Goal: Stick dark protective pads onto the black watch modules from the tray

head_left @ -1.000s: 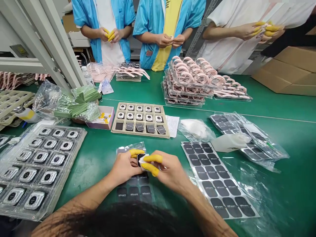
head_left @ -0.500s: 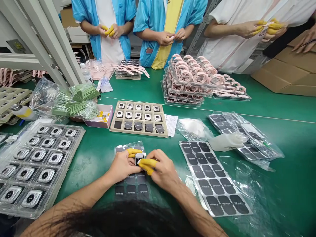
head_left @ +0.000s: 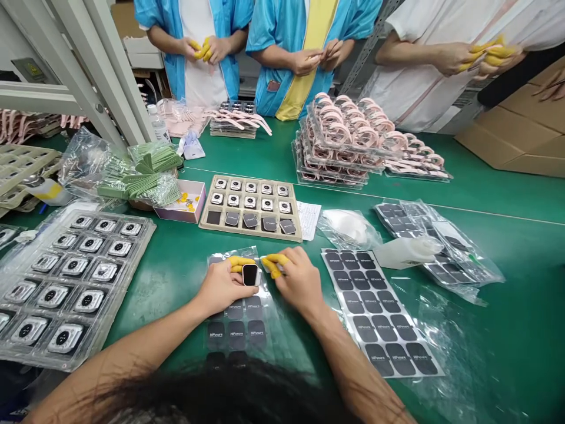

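Two hands are working over a green tabletop (head_left: 174,259) in the head view, the left hand (head_left: 220,287) gripping a square watch body (head_left: 251,275) by its sides near center frame. Just beside it, the right hand (head_left: 301,284) is hovering, fingertips bunching nearly together; whether they are pinching anything cannot be told. The held screen is showing no printed film.

Above center, the tan tray (head_left: 296,209) is suggesting a batch well under way: four units are displaying grey printed faces, ten are turning sensor backs upward, and the near row's leftmost compartment is holding no unit. More than a dozen others are lying back-up in the clear tray (head_left: 128,262) at left, their stage unclear.

Room is narrowing toward the lower left, where tray edge and forearm are converging. One label sheet (head_left: 236,333) is lying beneath the left hand; a second sheet (head_left: 373,300) and a white bottle (head_left: 404,253) are bounding the right.
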Action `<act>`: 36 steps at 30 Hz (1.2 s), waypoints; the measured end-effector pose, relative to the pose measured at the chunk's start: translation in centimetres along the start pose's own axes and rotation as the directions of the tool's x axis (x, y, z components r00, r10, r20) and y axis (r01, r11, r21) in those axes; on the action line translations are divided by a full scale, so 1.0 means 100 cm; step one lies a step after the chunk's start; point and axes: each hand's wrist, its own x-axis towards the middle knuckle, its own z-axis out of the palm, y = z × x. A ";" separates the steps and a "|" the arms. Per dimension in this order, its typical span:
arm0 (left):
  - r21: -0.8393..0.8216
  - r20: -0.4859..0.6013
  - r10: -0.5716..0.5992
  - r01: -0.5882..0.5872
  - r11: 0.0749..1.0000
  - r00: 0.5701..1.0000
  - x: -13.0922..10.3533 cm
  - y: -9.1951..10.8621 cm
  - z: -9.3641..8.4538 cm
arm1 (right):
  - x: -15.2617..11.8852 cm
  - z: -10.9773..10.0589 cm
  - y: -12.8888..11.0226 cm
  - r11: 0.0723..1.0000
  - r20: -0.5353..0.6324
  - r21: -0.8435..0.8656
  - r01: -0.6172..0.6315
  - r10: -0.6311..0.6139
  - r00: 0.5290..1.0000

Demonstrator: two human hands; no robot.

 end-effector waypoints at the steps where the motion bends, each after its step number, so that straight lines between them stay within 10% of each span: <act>1: 0.001 0.001 0.011 -0.011 1.000 1.000 0.000 -0.001 0.000 | -0.002 0.001 -0.001 1.000 -0.015 -0.013 0.014 -0.014 1.000; 5: 0.005 0.025 0.089 -0.089 0.996 0.996 0.001 -0.003 0.000 | -0.001 0.006 -0.007 0.988 0.048 0.012 0.156 -0.156 0.987; 10: -0.003 -0.036 0.078 -0.078 0.997 0.996 0.003 -0.003 0.000 | -0.004 -0.017 -0.009 0.984 0.028 -0.176 -0.036 0.042 0.999; 19: -0.071 -0.036 0.076 -0.079 0.994 0.996 0.006 -0.004 -0.001 | -0.122 -0.026 -0.077 0.941 0.275 0.320 -0.106 0.014 0.961; 25: -0.082 -0.018 0.072 -0.073 0.994 0.997 0.005 -0.003 -0.003 | -0.097 -0.017 -0.069 0.948 0.183 0.304 -0.096 0.040 0.982; 36: -0.092 -0.030 0.064 -0.067 0.993 0.997 0.006 -0.002 -0.002 | -0.048 -0.026 -0.062 0.879 0.056 0.378 0.292 -0.336 0.940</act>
